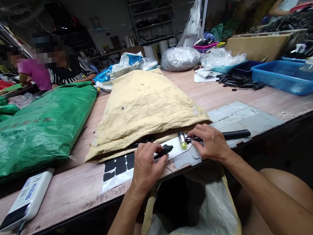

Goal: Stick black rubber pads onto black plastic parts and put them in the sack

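My left hand (148,163) is closed on a small black part (164,151), its exact kind unclear, just above a sheet of black stickers (120,167). In my right hand (210,141) is a small hammer (236,134), gripped near its head. The hammer lies sideways, its black handle pointing right and its metal head with a yellow-green tip facing my left hand. Beneath it is a grey board (238,117) along the table edge. Right behind both hands sits a yellow paper sack (146,103), its open mouth toward me, with dark things partly hidden inside.
A green sack (30,128) and a white power bank (27,202) with a cable lie left. At right are black parts (238,81) and a blue basket (290,79). An open lined sack (220,208) hangs below the edge. Other people sit across the table and far right.
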Tool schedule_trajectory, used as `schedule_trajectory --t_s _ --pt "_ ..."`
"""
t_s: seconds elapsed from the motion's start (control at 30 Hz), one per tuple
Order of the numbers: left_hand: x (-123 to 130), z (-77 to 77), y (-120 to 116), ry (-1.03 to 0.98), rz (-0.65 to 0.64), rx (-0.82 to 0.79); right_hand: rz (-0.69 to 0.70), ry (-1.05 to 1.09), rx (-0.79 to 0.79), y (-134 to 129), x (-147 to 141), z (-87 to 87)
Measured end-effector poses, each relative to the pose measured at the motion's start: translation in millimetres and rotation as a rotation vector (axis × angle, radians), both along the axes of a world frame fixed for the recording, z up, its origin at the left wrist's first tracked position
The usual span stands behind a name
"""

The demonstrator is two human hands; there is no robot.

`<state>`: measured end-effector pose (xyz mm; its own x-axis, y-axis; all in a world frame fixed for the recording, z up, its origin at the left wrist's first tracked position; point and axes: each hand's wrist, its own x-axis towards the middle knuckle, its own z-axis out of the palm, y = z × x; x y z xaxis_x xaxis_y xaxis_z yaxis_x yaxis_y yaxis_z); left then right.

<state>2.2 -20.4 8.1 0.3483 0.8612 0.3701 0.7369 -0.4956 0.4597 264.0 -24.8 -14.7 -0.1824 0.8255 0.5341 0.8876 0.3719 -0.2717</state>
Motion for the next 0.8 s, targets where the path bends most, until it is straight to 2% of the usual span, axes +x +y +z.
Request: schedule_trajectory --t_s 0.13,0.27,0.37,0.6,0.8 --pt "-4 -10.4 -4 -0.03 -0.041 -0.075 -0.016 -0.053 0.043 2 2 -4.2" --pt "-4 -7.6 1 -0.086 -0.045 -0.181 0.08 -0.081 0.051 3 5 -2.1" --pt "-5 -3.9 1 -0.11 -0.043 -0.21 0.153 -0.061 0.062 -2 1 8.4" --pt "-5 -5.7 3 -0.148 -0.029 -0.269 0.26 0.158 0.047 -23 -31 34.4" --pt "-6 -7.8 5 -0.134 -0.03 -0.263 0.3 0.176 0.067 -35 -56 34.8"
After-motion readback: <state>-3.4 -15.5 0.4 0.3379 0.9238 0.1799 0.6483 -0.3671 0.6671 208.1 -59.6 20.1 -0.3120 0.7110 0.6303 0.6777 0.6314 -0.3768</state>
